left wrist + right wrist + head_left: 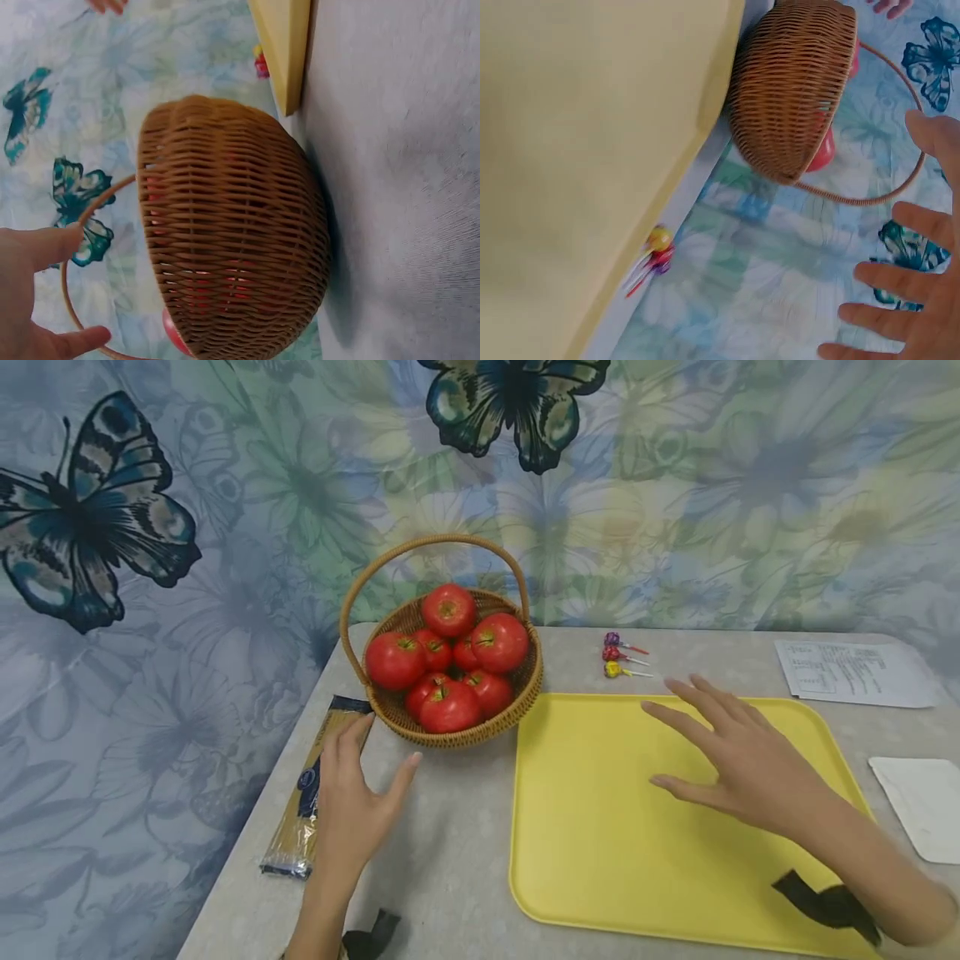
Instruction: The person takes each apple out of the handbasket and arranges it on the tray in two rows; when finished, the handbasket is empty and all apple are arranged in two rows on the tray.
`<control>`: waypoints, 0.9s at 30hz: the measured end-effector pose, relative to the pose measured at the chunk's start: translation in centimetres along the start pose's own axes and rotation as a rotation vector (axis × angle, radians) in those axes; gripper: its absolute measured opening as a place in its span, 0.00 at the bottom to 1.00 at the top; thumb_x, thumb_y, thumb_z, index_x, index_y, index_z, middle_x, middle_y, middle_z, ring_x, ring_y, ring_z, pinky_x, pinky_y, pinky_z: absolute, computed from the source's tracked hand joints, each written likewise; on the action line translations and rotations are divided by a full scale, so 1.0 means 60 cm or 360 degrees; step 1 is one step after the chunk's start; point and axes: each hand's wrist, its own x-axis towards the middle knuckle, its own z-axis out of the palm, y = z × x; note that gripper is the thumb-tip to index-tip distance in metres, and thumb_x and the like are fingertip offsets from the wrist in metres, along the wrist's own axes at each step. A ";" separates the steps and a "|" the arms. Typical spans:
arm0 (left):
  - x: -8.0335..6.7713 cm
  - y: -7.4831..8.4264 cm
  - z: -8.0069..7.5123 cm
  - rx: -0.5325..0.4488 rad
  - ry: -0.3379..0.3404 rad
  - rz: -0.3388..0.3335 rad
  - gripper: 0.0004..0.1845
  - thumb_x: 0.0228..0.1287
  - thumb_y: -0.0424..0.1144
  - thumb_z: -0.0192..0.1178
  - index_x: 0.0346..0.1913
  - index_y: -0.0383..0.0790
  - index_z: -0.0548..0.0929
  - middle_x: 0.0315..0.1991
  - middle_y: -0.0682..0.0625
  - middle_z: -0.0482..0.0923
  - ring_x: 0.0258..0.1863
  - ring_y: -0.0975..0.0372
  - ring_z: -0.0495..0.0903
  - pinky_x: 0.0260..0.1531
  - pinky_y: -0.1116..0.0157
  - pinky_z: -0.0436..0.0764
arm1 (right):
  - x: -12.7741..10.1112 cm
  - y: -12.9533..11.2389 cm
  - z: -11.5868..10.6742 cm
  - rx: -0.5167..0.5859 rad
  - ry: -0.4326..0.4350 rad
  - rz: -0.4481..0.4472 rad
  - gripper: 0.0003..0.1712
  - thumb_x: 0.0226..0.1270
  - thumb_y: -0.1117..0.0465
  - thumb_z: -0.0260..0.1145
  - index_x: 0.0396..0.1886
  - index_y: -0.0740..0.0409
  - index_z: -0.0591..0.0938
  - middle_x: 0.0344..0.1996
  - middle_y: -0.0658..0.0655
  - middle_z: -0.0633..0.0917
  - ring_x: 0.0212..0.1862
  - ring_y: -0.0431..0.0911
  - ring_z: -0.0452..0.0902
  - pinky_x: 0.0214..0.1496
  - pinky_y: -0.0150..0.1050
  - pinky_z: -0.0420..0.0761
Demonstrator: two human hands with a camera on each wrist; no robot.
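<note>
There, at the near left of the worktop [450, 827], stood the wicker basket [517, 693], its arched handle [420, 550] upright and its bowl heaped with red tomatoes [448, 610]. The left hand [352, 797] hovered just in front of the basket, palm down, fingers straight and spread, thumb pointing toward the basket's base; it held nothing and lay over the near end of a spaghetti packet [296, 835] that rested flat beside the basket. The right hand [738, 760] hung above the yellow tray [600, 860], fingers splayed and relaxed, gripping nothing, reaching leftward toward the basket but well apart from it. The two hands were far from each other, the basket between them and slightly beyond. The tray sat just to the right of the basket, almost touching its wall. Behind the tray lay three small lollipops [618, 657] in a row. Farther right rested a printed sheet [855, 672] and a white card [922, 802] at the edge. The worktop was pale grey and speckled. A floral cloth with large butterflies [90, 514] hung behind it all.
</note>
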 end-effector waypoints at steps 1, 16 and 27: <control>0.006 -0.005 0.003 -0.0018 -0.0025 -0.0044 0.39 0.54 0.43 0.73 0.66 0.32 0.69 0.61 0.34 0.69 0.60 0.44 0.71 0.52 0.43 0.76 | 0.025 0.001 0.007 0.0025 0.0028 -0.0075 0.43 0.55 0.40 0.73 0.70 0.43 0.69 0.69 0.62 0.69 0.70 0.63 0.63 0.59 0.67 0.72; 0.014 -0.047 0.074 -0.0379 -0.0241 -0.0453 0.47 0.49 0.50 0.77 0.69 0.39 0.63 0.76 0.39 0.46 0.73 0.46 0.56 0.56 0.44 0.78 | 0.311 0.000 0.138 0.0554 -0.0107 -0.0348 0.33 0.60 0.52 0.74 0.64 0.53 0.75 0.69 0.66 0.68 0.68 0.62 0.65 0.64 0.58 0.75; 0.011 -0.056 0.097 -0.0533 -0.0035 -0.0297 0.39 0.47 0.42 0.79 0.59 0.36 0.68 0.73 0.39 0.51 0.72 0.47 0.58 0.54 0.44 0.81 | 0.355 -0.003 0.175 0.0459 -0.0280 -0.0182 0.37 0.55 0.48 0.77 0.64 0.44 0.73 0.68 0.61 0.68 0.66 0.61 0.68 0.67 0.61 0.67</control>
